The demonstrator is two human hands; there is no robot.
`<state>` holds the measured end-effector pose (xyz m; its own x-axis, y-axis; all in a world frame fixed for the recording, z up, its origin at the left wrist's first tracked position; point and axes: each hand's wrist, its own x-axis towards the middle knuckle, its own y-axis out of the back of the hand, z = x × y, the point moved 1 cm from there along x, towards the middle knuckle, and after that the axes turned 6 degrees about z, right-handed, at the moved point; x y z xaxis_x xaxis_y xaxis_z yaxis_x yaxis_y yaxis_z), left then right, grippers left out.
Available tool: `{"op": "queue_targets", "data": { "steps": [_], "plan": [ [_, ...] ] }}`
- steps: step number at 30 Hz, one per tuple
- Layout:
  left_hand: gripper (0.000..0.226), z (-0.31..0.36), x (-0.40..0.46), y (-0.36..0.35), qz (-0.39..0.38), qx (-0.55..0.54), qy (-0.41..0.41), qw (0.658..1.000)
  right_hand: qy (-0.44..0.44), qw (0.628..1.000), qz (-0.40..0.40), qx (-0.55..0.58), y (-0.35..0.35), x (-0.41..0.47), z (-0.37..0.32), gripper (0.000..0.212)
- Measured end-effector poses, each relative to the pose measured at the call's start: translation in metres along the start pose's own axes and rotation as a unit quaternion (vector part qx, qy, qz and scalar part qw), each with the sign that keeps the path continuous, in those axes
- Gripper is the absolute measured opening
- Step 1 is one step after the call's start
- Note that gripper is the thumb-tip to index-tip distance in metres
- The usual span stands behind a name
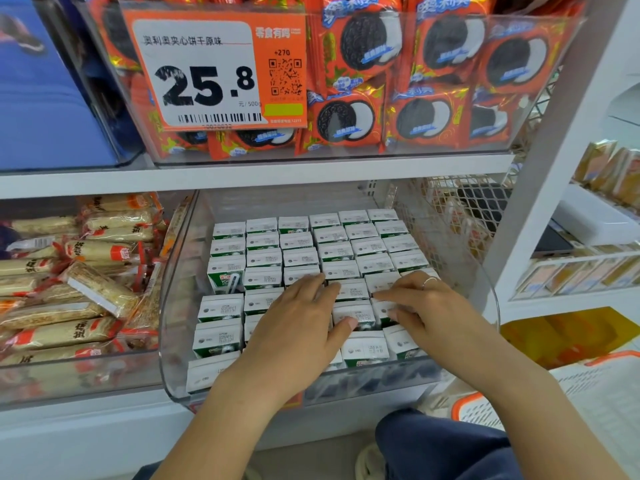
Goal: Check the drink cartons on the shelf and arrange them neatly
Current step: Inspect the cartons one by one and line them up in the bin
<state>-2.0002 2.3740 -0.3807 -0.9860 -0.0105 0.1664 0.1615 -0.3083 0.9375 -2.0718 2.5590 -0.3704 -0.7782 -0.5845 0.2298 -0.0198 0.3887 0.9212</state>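
Observation:
Several small white-topped drink cartons (298, 240) with green sides stand in tight rows inside a clear plastic bin (176, 306) on the lower shelf. My left hand (294, 323) lies flat over cartons in the front middle, its fingers straight and its thumb against one carton (353, 315). My right hand (415, 306), a ring on one finger, rests on the cartons at the front right with its fingertips touching that carton's right side. One carton (225, 277) on the left stands higher than its neighbours, showing its green face and straw.
A clear bin (311, 147) of orange cookie packets with a 25.8 price tag hangs on the shelf above. Wrapped snack bars (86, 299) fill the bin to the left. A white mesh divider (450, 216) and shelf post (540, 168) stand on the right, an orange-rimmed basket (485, 407) below.

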Motion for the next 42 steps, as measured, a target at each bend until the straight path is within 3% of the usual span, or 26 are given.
{"op": "queue_targets", "data": {
  "steps": [8,14,21,27,33,37,42],
  "plan": [
    [0.063,0.001,0.002,0.002,-0.013,0.009,0.002,1.0,-0.037,0.998,0.041,0.014,0.006,0.023,-0.005,0.026],
    [0.062,0.0,0.001,0.002,-0.002,0.002,-0.003,1.0,-0.075,0.995,-0.027,-0.057,0.012,0.049,-0.009,0.021],
    [0.062,-0.003,0.002,-0.002,0.009,0.009,-0.007,1.0,-0.102,0.981,-0.132,-0.095,0.019,0.064,-0.013,0.038],
    [0.062,-0.001,0.003,-0.005,0.016,0.022,-0.005,1.0,-0.101,0.973,-0.153,-0.138,0.019,0.07,-0.021,0.041],
    [0.063,-0.001,0.002,-0.006,0.02,0.029,-0.001,0.999,-0.06,0.962,-0.123,-0.236,0.004,0.071,-0.033,0.04],
    [0.063,-0.001,0.002,-0.004,0.012,0.031,-0.002,0.999,-0.049,0.978,-0.107,-0.171,0.01,0.068,-0.02,0.038],
    [0.063,0.0,0.002,0.0,0.013,0.026,0.0,1.0,-0.054,0.994,-0.093,0.024,0.027,0.055,-0.004,0.036]
  ]
}}
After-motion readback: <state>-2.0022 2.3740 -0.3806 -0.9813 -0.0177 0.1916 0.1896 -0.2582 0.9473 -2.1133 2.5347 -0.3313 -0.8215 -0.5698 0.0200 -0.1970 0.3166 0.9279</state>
